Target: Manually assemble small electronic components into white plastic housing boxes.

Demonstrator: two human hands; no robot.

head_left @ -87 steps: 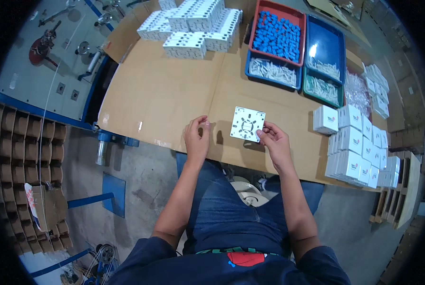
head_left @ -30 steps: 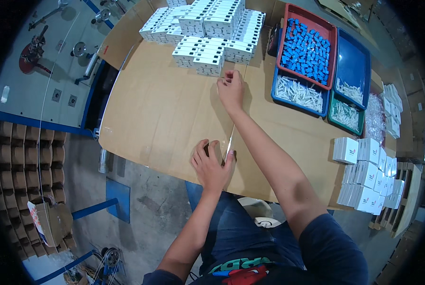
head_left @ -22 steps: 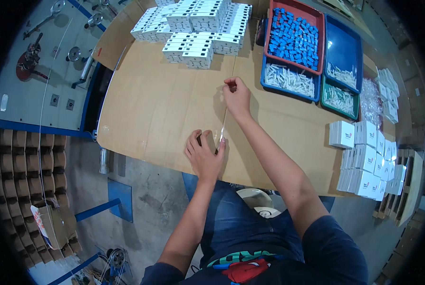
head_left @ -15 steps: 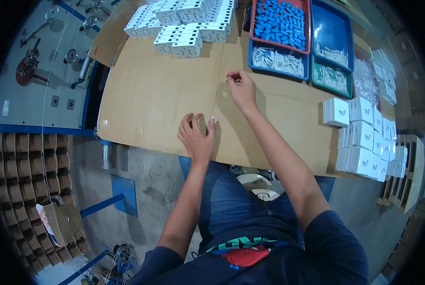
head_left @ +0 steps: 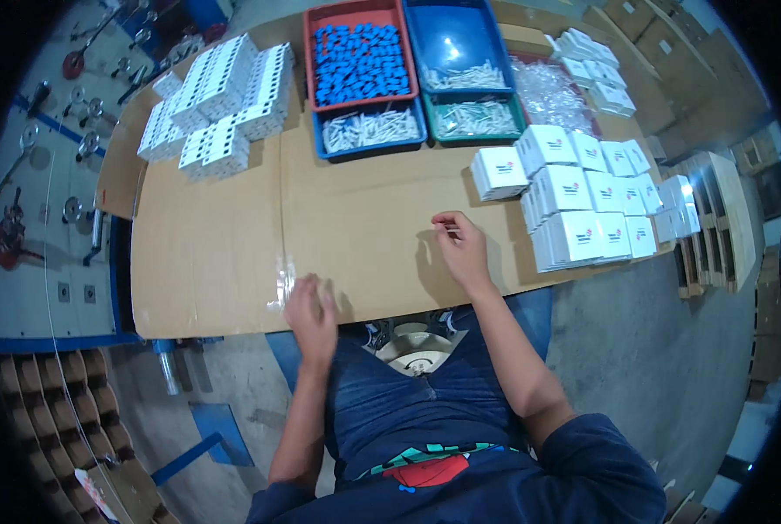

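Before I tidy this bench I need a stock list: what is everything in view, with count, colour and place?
Cardboard sheet: one, brown, covers the worktop.
White terminal-block rows: several, too many to count, far left corner.
Red tray: one, holds blue pieces, far centre.
Blue trays: two, one behind and one in front of the red tray, holding white parts.
Green tray: one, white parts.
Small white boxes: many, stacked at right.
Clear bags: a pile, far right.
Left hand: at the near edge, blurred.
Right hand: on the cardboard, fingertips pinched together.
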